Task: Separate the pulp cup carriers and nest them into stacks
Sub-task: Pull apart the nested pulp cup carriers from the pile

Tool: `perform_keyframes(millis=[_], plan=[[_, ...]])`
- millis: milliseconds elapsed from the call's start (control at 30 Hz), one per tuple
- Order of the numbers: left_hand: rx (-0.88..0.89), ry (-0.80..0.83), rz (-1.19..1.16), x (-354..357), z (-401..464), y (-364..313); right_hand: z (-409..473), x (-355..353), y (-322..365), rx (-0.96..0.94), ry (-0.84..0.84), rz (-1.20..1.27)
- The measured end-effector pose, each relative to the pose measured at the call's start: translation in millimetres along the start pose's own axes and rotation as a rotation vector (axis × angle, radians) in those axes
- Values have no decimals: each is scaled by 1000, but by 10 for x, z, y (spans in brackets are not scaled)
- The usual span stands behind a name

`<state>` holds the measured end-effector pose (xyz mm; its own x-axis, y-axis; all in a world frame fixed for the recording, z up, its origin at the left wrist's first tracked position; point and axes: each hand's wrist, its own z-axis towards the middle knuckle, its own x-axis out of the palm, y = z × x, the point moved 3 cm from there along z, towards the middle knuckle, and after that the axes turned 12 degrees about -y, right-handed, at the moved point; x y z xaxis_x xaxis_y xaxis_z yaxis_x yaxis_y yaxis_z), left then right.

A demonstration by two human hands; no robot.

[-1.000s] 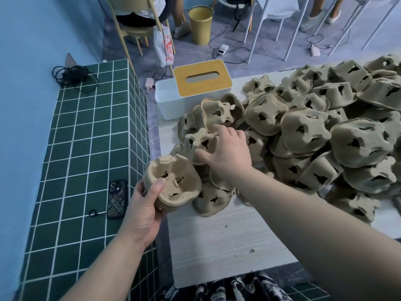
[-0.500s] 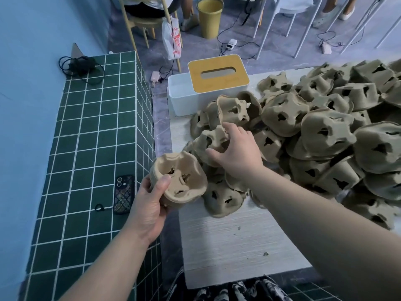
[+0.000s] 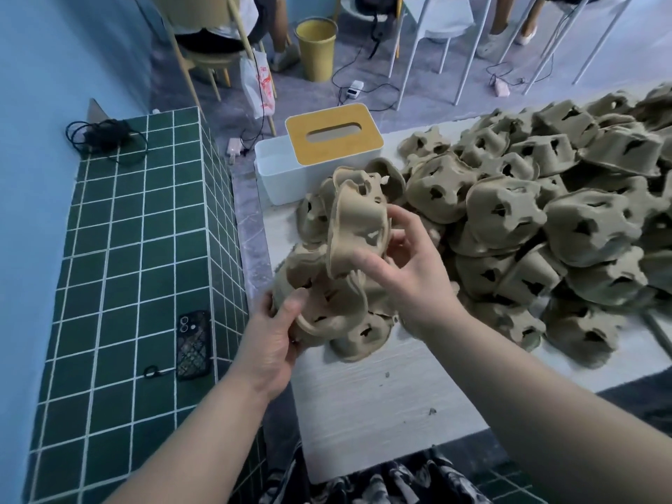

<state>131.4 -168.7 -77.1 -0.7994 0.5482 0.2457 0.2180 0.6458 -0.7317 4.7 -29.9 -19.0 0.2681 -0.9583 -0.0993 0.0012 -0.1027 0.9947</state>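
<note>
Right hand (image 3: 411,281) had one loose carrier (image 3: 358,231) pinched, thumb on the near wall and fingers curled round the far edge, holding it tilted on its side, up off the table (image 3: 363,412). Left hand (image 3: 271,343) gripped a held carrier (image 3: 323,303) by its lower-left rim, thumb over the edge, fingers hidden underneath; could not tell if that was a single piece or a few already nested. The loose one sat just above the held one, close to touching, not seated. Both were at the near-left corner of the pile (image 3: 527,220), which covered most of the table's right side. My read: step in hand was lining the loose carrier up to nest, and most of the job was left. Risks: the loose piece was tilted, so pushing it down without squaring it up would likely jam the cup wells crosswise and crease the pulp, since the stuff looked thin and soft. The pinch was on an edge only, so a twist could let it slip back into the pile. Left grip was on one rim, so downward pressure might lever the held carrier out of the hand. The phone (image 3: 194,345) lay on the green tiled ledge (image 3: 120,249) to the left, clear of the work. White tissue box (image 3: 320,150) stood behind the pile's near corner.
</note>
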Motion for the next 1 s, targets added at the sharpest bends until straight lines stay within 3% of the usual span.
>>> perform_keyframes(millis=[233, 567, 800, 867, 1000], plan=[[49, 37, 31, 120, -63, -28, -202, -132, -115, 194, 85, 91], [78, -7, 117, 131, -162, 77, -205, -337, -160, 323, -120, -19], [79, -30, 119, 113, -173, 102, -175, -447, -214, 121, -205, -474], [57, -37, 107, 112, -173, 119, -166, -464, -241, 143, -244, -403], [22, -14, 62, 154, -184, 141, -186, -436, -257, 335, -295, 20]])
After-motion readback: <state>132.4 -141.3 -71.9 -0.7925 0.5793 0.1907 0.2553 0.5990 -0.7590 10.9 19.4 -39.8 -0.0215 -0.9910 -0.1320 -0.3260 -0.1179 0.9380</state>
